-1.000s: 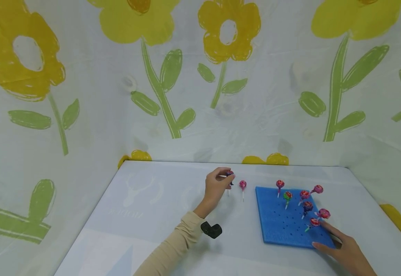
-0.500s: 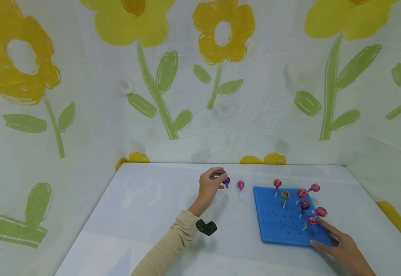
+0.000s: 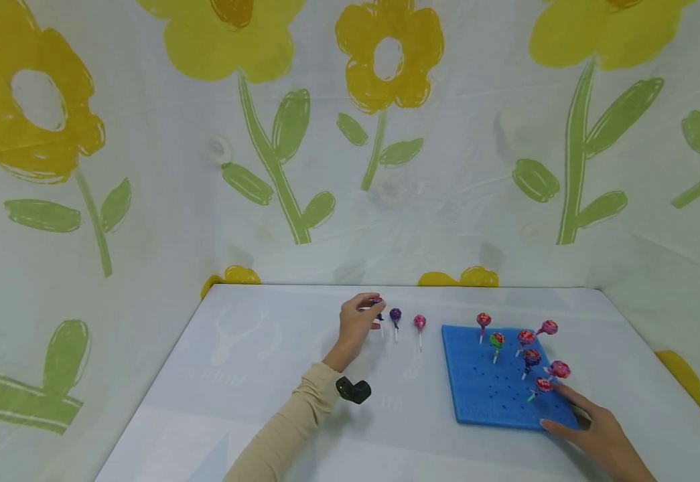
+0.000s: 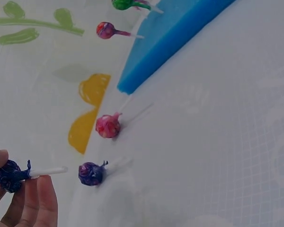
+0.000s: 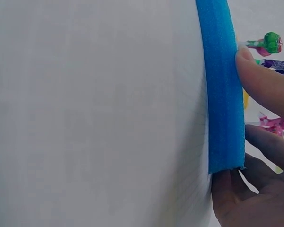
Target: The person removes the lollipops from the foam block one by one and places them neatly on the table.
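A dark purple-blue wrapped lollipop (image 4: 9, 176) is pinched by its head between the thumb and fingers of my left hand (image 3: 353, 328), its white stick free. Just right of it on the white table lie another dark purple lollipop (image 3: 395, 314) and a pink one (image 3: 420, 322), side by side. My right hand (image 3: 605, 435) grips the near right corner of a blue foam board (image 3: 476, 402), its thumb (image 5: 260, 78) on the front edge and the other fingers around the side. Several lollipops, including a green one (image 3: 497, 339), stick up from the board.
Small holes dot the board's surface. A red lollipop (image 3: 483, 320) stands at its back edge, and others tilt along its right side. Behind the table (image 3: 205, 402) hangs a white cloth (image 3: 464, 221) printed with yellow flowers.
My left hand has moved left with the purple lollipop, uncovering the one on the table that it overlapped before. The right hand keeps its place at the board's corner.
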